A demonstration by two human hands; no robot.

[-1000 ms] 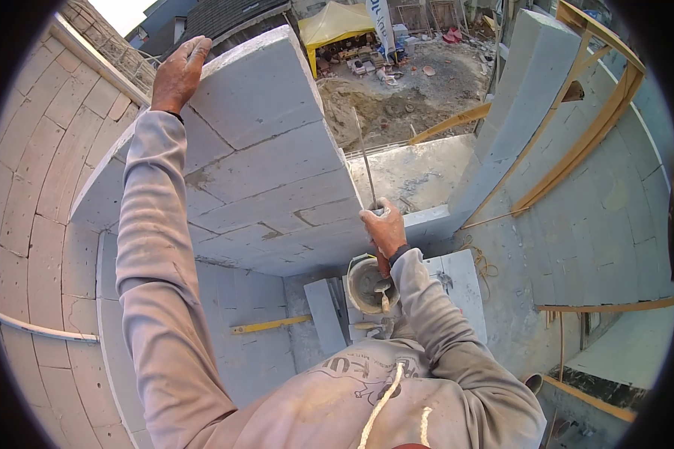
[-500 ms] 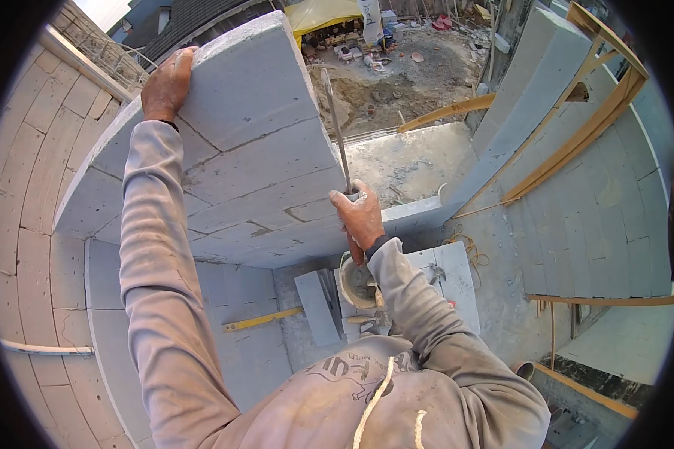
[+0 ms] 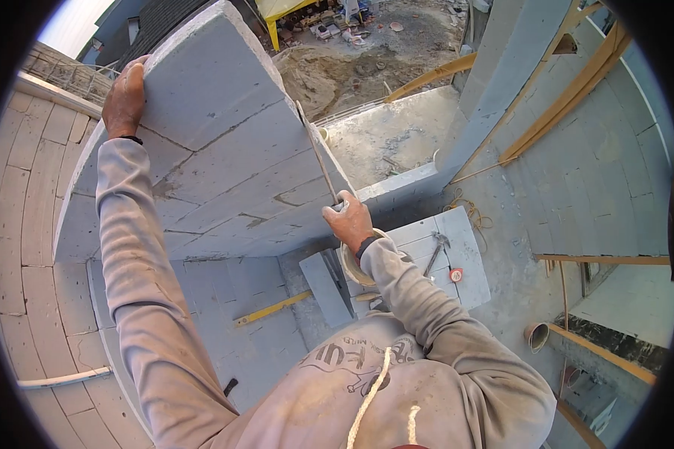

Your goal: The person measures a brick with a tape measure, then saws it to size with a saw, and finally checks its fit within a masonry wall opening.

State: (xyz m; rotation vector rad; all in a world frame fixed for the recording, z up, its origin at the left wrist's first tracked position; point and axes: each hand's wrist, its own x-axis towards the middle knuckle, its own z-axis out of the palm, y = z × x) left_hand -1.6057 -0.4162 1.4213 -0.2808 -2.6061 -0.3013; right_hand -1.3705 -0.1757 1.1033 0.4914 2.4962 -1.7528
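A wall of pale grey blocks (image 3: 225, 150) stands in front of me, its upper end sloping. My left hand (image 3: 124, 99) rests on the far edge of the top block (image 3: 206, 75), fingers over its rim. My right hand (image 3: 348, 219) is closed around the handle of a long thin tool (image 3: 316, 153). The tool's blade lies along the right edge of the wall and points up and away from me. Just below my right hand is a bucket (image 3: 350, 262), partly hidden by my wrist and sleeve.
A hammer (image 3: 434, 251) and a red tape measure (image 3: 456, 275) lie on white blocks (image 3: 468, 232) below right. A yellow level (image 3: 273, 308) lies lower left. Curved wooden strips (image 3: 565, 97) lean at the right. A ledge (image 3: 389, 138) lies beyond the wall.
My right hand and the tool have moved lower and slightly left, the blade now nearer the wall's edge. The view has shifted, showing the hammer and tape measure more fully. My left hand stays on the block.
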